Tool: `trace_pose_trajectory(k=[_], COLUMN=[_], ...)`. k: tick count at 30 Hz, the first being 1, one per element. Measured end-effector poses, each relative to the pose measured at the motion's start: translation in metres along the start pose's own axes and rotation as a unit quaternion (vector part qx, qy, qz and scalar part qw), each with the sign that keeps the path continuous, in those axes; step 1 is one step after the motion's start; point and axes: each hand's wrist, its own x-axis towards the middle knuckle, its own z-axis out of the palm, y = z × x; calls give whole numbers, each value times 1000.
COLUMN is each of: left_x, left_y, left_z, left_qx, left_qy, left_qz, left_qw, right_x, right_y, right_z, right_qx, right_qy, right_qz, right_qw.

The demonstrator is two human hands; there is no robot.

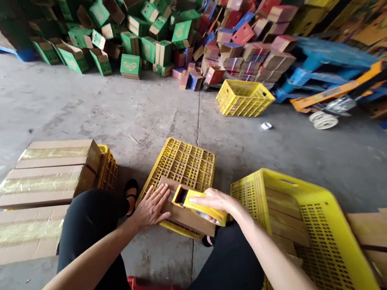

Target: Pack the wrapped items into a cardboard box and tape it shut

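Left grip (151, 210) spreads flat on a carton (184, 217) at the near edge of a crate (190, 161); right grip (217, 199) clamps a yellow tool (203, 207).

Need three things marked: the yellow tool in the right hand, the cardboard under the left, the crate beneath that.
Yellow tool (219, 215): head view, side of its yellow body.
Cardboard (186, 218): head view, bare brown top.
Crate (189, 161): head view, yellow lattice face.

dark trousers (213, 275), black shoes (131, 184), bare forearms (88, 265)
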Motion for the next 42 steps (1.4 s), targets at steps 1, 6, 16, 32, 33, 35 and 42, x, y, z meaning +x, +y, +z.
trace_pose_trajectory(k=[1, 6, 16, 32, 33, 35, 42], left_x=[1, 7, 10, 7, 7, 7, 8], left_y=[2, 14, 17, 11, 11, 11, 13], left_z=[0, 4, 3, 10, 10, 10, 11], left_qx=[6, 16, 20, 20, 23, 26, 35], left_qy=[1, 3, -7, -22, -21, -21, -10], left_qz=[1, 10, 36, 18, 19, 18, 16], left_qw=[1000, 1000, 999, 999, 999, 999, 999], right_x=[0, -5, -8, -18, -17, -16, -5], right_y=[-1, -2, 20, 26, 27, 27, 22], right_z=[1, 7, -5, -8, -8, -8, -22], right_qx=[1, 5, 73, 55, 51, 45, -70], right_qy=[7, 24, -60, 1, 1, -5, 20], right_qz=[-1, -18, -69, -33, -33, -33, -64], right_qw=[1000, 1000, 993, 998, 998, 998, 995])
